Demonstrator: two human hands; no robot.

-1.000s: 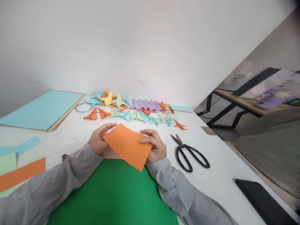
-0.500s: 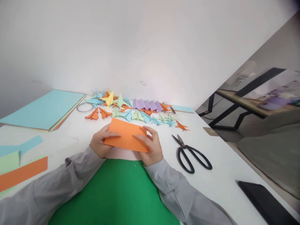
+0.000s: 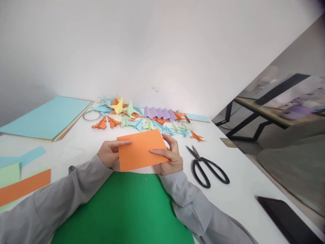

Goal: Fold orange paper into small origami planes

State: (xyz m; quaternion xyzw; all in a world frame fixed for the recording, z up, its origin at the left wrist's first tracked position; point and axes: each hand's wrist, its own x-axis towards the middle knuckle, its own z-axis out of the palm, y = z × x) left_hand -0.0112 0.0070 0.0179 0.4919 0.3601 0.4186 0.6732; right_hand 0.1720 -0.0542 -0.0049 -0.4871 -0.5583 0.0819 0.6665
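Note:
A flat orange sheet of paper (image 3: 141,152) is held up between both hands, its right side a little higher than its left. My left hand (image 3: 109,152) pinches the left edge, thumb on the front and fingers behind, partly hidden. At the right edge my right hand (image 3: 172,156) grips the sheet with its thumb across the front. Below the paper lies a green mat (image 3: 127,210). Black-handled scissors (image 3: 203,166) rest with blades parted to the right of my right hand.
Folded paper shapes (image 3: 148,124) and a purple pleated strip (image 3: 159,113) line the back by the wall. A stack of coloured sheets (image 3: 50,115), a tape roll (image 3: 91,115) and cut strips (image 3: 25,186) lie left. A dark flat object (image 3: 286,217) lies at the front right.
The orange paper has turned, its right side rising and its left side dropping. My right hand has shifted slightly to the right. Both hands keep hold of the sheet.

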